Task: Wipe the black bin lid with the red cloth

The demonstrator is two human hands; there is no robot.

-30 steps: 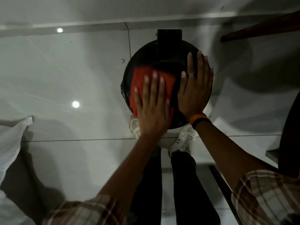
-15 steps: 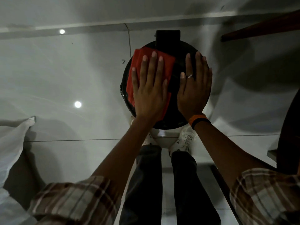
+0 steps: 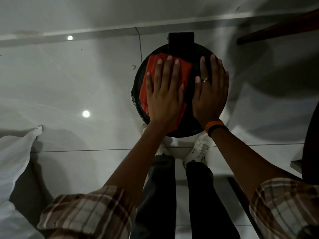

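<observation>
Pressing red cloth (image 3: 183,69) leftward since earlier frame.

My rolled-up plaid sleeves (image 3: 89,209), orange-and-black wristband (image 3: 214,127), ring (image 3: 205,80), dark trousers (image 3: 172,195), white sneakers (image 3: 200,149) below the trousers' hems.

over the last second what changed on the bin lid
The left hand slid the red cloth away from the person, from the lid's near half up to its far side by the hinge block, flat on top throughout. The right hand stayed flat on the right side of the black bin lid, and the bin did not shift.
</observation>
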